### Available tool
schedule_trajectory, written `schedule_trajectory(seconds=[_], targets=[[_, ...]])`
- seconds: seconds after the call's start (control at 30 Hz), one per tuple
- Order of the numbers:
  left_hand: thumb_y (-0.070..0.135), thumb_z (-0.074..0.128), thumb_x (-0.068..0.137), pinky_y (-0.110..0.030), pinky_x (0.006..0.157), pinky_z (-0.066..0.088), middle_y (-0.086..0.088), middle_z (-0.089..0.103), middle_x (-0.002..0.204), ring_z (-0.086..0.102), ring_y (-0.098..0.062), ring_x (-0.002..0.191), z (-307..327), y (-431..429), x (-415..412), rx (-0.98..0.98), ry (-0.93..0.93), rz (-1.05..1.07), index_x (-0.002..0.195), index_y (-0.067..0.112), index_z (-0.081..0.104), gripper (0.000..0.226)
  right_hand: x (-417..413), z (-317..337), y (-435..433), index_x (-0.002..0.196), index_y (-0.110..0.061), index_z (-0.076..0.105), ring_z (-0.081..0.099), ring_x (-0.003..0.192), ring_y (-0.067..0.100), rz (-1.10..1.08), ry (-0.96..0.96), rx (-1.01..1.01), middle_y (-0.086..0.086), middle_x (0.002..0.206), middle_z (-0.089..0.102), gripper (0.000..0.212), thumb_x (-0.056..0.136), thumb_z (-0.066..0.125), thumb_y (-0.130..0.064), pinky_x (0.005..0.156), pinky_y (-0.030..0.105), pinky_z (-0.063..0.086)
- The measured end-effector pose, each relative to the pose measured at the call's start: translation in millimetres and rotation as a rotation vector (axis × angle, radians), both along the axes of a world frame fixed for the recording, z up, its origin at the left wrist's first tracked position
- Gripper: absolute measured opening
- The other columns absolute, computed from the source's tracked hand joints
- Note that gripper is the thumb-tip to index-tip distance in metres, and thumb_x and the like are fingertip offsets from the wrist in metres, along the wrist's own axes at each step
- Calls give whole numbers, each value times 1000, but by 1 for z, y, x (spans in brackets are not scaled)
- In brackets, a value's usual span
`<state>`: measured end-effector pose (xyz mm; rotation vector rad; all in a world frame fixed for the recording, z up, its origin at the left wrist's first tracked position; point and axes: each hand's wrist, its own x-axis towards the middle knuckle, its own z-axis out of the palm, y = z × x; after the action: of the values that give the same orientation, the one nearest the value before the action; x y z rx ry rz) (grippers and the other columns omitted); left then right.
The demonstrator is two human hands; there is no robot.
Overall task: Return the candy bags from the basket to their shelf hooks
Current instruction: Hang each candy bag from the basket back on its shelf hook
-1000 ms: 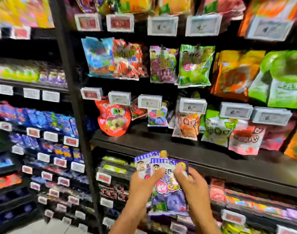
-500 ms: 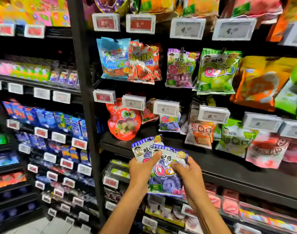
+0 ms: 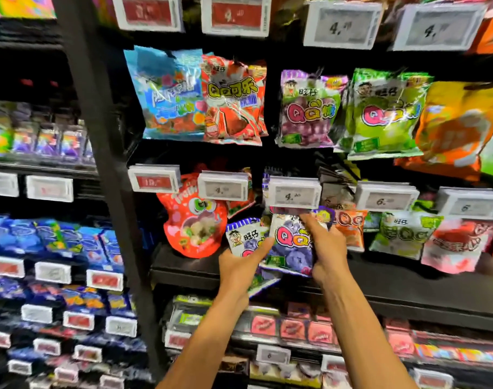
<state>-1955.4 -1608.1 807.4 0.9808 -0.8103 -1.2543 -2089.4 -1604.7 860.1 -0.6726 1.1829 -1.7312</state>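
Two purple-and-white candy bags are raised to the middle shelf row. My left hand [image 3: 239, 269] grips the left bag [image 3: 243, 237] from below, thumb across its front. My right hand [image 3: 326, 245] pinches the right bag [image 3: 291, 248] at its top right corner, just beneath the white price tag [image 3: 293, 195] of a hook. That bag's top edge sits right under the tag, and the hook itself is hidden behind it. The basket is out of view.
A red pouch [image 3: 194, 220] hangs left of the bags, and an orange bag [image 3: 350, 228] and a green bag [image 3: 402, 234] hang to the right. A black shelf ledge [image 3: 394, 279] runs below my hands. A black upright post [image 3: 107, 164] stands at the left.
Both hands have lifted the two bags up and toward the shelf, from below the ledge to the hook's price tag. The camera has moved closer to the shelf.
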Motion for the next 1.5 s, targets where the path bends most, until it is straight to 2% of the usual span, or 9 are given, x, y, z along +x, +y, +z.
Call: schedule_trajectory(seconds=[0.13,0.33,0.4,0.53,0.73,0.83,1.03,1.2,1.5], targets=[[11,85,70,-26,63,58,3,77,84,73,-17,81,-4,-10,-6,64,29,-59,87,14,73,21,1,4,-15,78,-12,70,70,58,19,-30,50,-39,7,74,75,9,79,72,-3,51,28,56],[18,84,73,-21,55,55,1,78,85,73,-15,79,-15,-10,-9,103,43,-105,85,16,74,16,0,0,-21,81,-11,70,70,61,21,-28,48,-47,4,71,75,11,79,73,-1,53,29,57],[20,83,74,-27,61,57,-2,78,89,74,-21,86,-20,-8,-8,99,47,-117,88,15,74,18,2,-4,-18,79,-12,70,71,60,21,-9,26,-47,5,73,76,10,80,72,-3,52,29,57],[20,81,76,-51,92,55,-9,76,103,70,-31,103,-22,-7,-6,100,54,-136,100,11,73,28,0,-13,-15,76,-13,70,71,64,23,70,9,-34,9,79,76,8,82,69,-8,57,31,57],[30,87,67,-47,97,53,-2,76,107,71,-22,103,-26,-20,-7,-17,-11,-169,105,17,72,43,-7,-25,-23,75,-14,69,71,65,22,145,71,-89,7,75,75,11,84,68,-9,63,35,59],[26,84,70,-49,99,51,-3,75,108,70,-23,105,-36,-25,-14,-95,2,-150,101,20,74,34,-10,-35,-26,84,-13,70,72,68,25,190,49,-131,11,83,75,4,85,67,-10,65,38,60],[22,84,69,-46,88,57,-3,77,100,73,-23,96,-43,-38,-26,-165,57,-78,91,21,77,23,-16,-39,-30,92,-9,71,73,75,26,267,17,-238,15,92,76,8,87,67,-15,65,39,61],[20,82,73,-32,59,59,-4,78,86,75,-21,79,-44,-40,-30,-196,124,-78,81,23,79,8,-11,-31,-30,73,-13,71,72,72,30,249,21,-256,17,84,75,10,82,72,-13,75,53,60],[24,86,71,-47,67,61,-9,78,93,75,-28,84,-15,-40,-28,-197,181,-89,95,15,77,27,-1,3,-31,75,-13,70,71,67,30,178,23,-218,18,83,75,9,78,78,-10,67,58,58]])
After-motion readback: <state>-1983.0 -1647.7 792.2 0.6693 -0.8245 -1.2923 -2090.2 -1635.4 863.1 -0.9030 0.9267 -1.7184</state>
